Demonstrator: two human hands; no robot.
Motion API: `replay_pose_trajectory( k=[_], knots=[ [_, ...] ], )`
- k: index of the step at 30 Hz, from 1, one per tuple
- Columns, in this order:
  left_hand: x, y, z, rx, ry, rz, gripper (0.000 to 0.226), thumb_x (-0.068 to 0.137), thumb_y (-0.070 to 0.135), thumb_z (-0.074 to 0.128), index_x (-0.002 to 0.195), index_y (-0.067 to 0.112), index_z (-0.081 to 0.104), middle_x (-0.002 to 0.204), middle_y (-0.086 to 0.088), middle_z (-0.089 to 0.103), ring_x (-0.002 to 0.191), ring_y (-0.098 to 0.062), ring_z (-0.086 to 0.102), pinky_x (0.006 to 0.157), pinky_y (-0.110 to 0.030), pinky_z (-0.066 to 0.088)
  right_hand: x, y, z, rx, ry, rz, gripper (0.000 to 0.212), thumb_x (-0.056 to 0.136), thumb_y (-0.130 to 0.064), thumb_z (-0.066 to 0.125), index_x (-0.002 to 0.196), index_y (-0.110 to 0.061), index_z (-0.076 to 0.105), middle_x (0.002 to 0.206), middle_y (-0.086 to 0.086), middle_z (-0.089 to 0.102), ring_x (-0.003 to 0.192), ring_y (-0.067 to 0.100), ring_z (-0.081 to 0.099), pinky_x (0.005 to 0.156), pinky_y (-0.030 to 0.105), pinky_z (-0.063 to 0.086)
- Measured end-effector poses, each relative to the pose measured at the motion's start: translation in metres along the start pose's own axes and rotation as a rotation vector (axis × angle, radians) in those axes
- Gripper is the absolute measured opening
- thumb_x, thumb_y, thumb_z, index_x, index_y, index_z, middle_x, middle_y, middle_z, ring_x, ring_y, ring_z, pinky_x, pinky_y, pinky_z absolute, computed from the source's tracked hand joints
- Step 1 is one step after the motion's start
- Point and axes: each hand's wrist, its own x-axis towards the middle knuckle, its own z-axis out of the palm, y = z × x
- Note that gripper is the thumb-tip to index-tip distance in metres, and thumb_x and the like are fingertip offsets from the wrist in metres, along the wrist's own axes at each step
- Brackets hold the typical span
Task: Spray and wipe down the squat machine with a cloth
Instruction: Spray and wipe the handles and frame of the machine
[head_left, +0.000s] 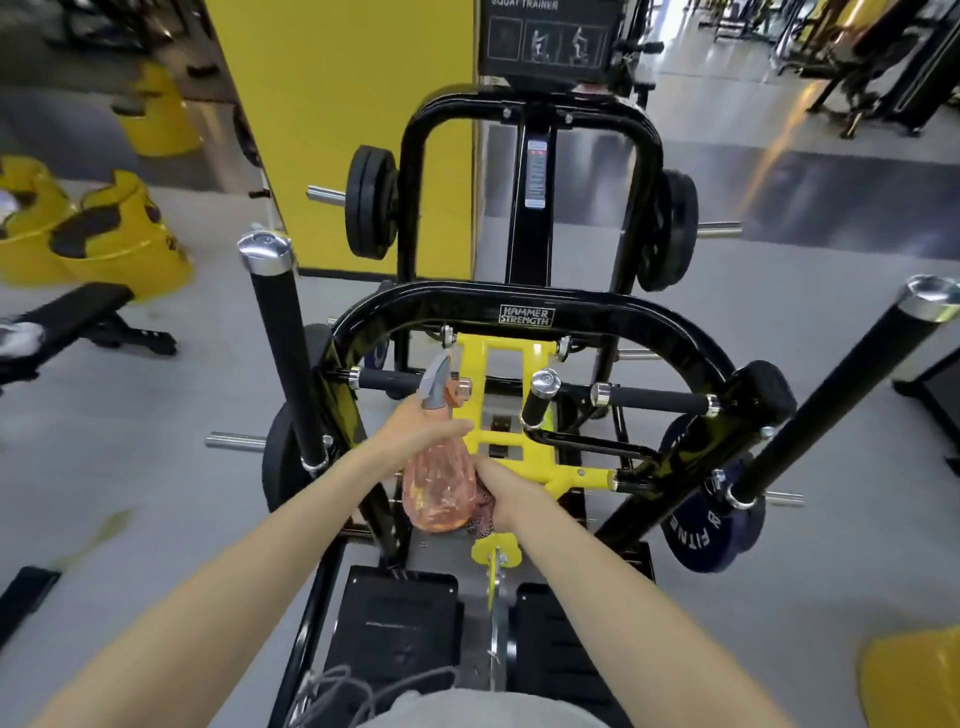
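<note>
Grey gym floor (156, 467) with a broad yellow pillar (343, 130) standing at centre-left. Left: yellow bins (119, 244) holding dark contents, clustered on the floor, with a further yellow bin (156, 119) behind them. A black padded bench (78, 317) lay near the bins. Upper right: other black exercise frames (883, 67), well apart. Lower right corner: a blurred yellow object (909, 675).

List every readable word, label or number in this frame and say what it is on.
"SQUAT TRAINER": placard at the top, the lettering clipped by the frame edge.
"HAMMER STRENGTH": curved black bar.
"FITNE", the rest hidden: blue plate.
Sticker on the upright post: too small to read.
Bottle and cloth: no text visible.
</note>
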Motion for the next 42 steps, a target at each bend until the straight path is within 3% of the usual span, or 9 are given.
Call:
replay_pose_trajectory(
  k=[6, 11, 15, 17, 19, 25, 28, 33, 42],
  knots=[
    [-0.030, 0.006, 0.009, -0.141, 0.215, -0.019, 0.028, 0.079, -0.011, 0.056, 0.102, 0.004, 0.053, 0.078, -0.007, 0.052, 0.063, -0.014, 0.054, 0.051, -0.018, 0.047, -0.010, 0.000, 0.013, -0.123, -0.107, 0.000, 0.028, 0.088, -0.039, 0.064, 0.080, -0.013, 0.068, 0.084, 0.004, 0.070, 0.074, 0.019, 0.068, 0.072, 0.029, 0.056],
    [-0.059, 0.022, 0.003, -0.082, 0.424, 0.074, 0.028, 0.078, -0.011, 0.054, 0.103, 0.002, 0.055, 0.074, -0.003, 0.051, 0.062, -0.011, 0.054, 0.050, -0.015, 0.046, -0.018, -0.006, 0.033, -0.231, -0.145, -0.073, 0.031, 0.096, -0.027, 0.055, 0.071, -0.010, 0.061, 0.060, 0.004, 0.068, 0.050, 0.016, 0.065, 0.046, 0.021, 0.051],
    [-0.089, 0.034, -0.021, -0.051, 0.558, 0.160, 0.031, 0.071, -0.006, 0.062, 0.098, 0.009, 0.055, 0.068, 0.002, 0.049, 0.058, -0.009, 0.053, 0.055, -0.029, 0.051, -0.019, -0.011, 0.053, -0.340, -0.045, -0.324, 0.027, 0.091, -0.021, 0.060, 0.115, -0.009, 0.064, 0.110, 0.015, 0.068, 0.101, 0.032, 0.065, 0.090, 0.046, 0.053],
    [-0.106, 0.044, -0.031, -0.096, 0.621, 0.196, 0.038, 0.062, -0.002, 0.061, 0.098, 0.008, 0.054, 0.077, -0.003, 0.051, 0.069, -0.021, 0.055, 0.064, -0.041, 0.054, -0.025, -0.014, 0.059, -0.435, -0.039, -0.410, 0.038, 0.088, -0.021, 0.064, 0.122, -0.007, 0.058, 0.117, 0.012, 0.064, 0.108, 0.029, 0.061, 0.096, 0.043, 0.049],
    [-0.117, 0.054, -0.040, -0.133, 0.665, 0.222, 0.038, 0.065, -0.006, 0.059, 0.100, 0.008, 0.051, 0.092, -0.011, 0.053, 0.076, -0.027, 0.056, 0.059, -0.031, 0.055, -0.036, -0.018, 0.064, -0.496, -0.041, -0.461, 0.034, 0.089, -0.017, 0.065, 0.120, -0.007, 0.057, 0.111, 0.006, 0.063, 0.104, 0.023, 0.059, 0.092, 0.035, 0.048],
    [-0.123, 0.077, -0.059, -0.036, 0.657, 0.230, 0.032, 0.076, -0.017, 0.052, 0.098, 0.006, 0.051, 0.100, -0.016, 0.053, 0.081, -0.035, 0.056, 0.045, -0.016, 0.045, -0.036, -0.025, 0.073, -0.486, -0.062, -0.436, 0.035, 0.088, -0.016, 0.064, 0.122, -0.010, 0.060, 0.111, 0.011, 0.065, 0.096, 0.023, 0.062, 0.072, 0.028, 0.050],
    [-0.125, 0.082, -0.068, -0.058, 0.632, 0.229, 0.029, 0.075, -0.014, 0.055, 0.097, 0.006, 0.051, 0.093, -0.014, 0.052, 0.079, -0.031, 0.054, 0.052, -0.021, 0.048, -0.031, -0.030, 0.078, -0.461, 0.015, -0.410, 0.042, 0.084, -0.016, 0.065, 0.125, -0.008, 0.058, 0.112, 0.014, 0.065, 0.098, 0.027, 0.063, 0.081, 0.035, 0.054],
    [-0.132, 0.086, -0.068, -0.018, 0.534, 0.182, 0.027, 0.062, 0.004, 0.055, 0.088, 0.010, 0.051, 0.084, -0.012, 0.048, 0.076, -0.025, 0.049, 0.067, -0.035, 0.049, -0.037, -0.038, 0.080, -0.375, 0.095, -0.376, 0.027, 0.091, -0.011, 0.053, 0.116, -0.004, 0.060, 0.070, 0.005, 0.052, 0.068, 0.019, 0.053, 0.066, 0.025, 0.043],
    [-0.111, 0.005, -0.071, -0.008, 0.507, 0.040, 0.028, 0.078, -0.014, 0.053, 0.100, 0.004, 0.049, 0.087, -0.014, 0.051, 0.073, -0.023, 0.049, 0.064, -0.034, 0.049, -0.011, -0.016, 0.071, -0.255, 0.190, -0.314, 0.040, 0.084, -0.005, 0.059, 0.123, -0.003, 0.053, 0.084, 0.014, 0.057, 0.068, 0.023, 0.054, 0.057, 0.025, 0.042]
  ],
)
